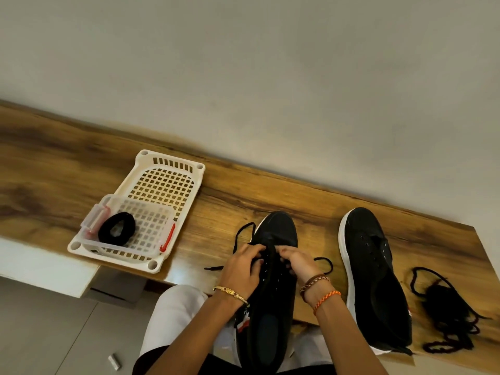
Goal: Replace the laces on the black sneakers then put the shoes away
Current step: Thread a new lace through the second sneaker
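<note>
A person seated at a wooden worktop (243,190) works a fresh black lace (244,228) into the near sneaker (273,293), which lies with its long axis running from the person's lap away to the toe near the wall. Both hands meet over the eyelets closest to the toe: the left hand (243,266) on the sneaker's left side, the right hand (296,262) on its right, fingers of each curled and seemingly pinching the lace against the upper, though the exact grip is too dark to read. One lace end loops out left of the toe, with its tip lying on the worktop left of the sneaker; the other (324,263) arcs out to the right.

The second sneaker (373,274) lies parallel, to the right of the first, its eyelets bare. Farther right of it lies a tangle of old laces (446,307). Well left of the near sneaker, a white basket (165,185) carries a clear container (140,220) holding a coiled black lace (117,229).

The lacing looks barely begun; the next pull likely runs along the shoe toward the person, with each hand equally close.
</note>
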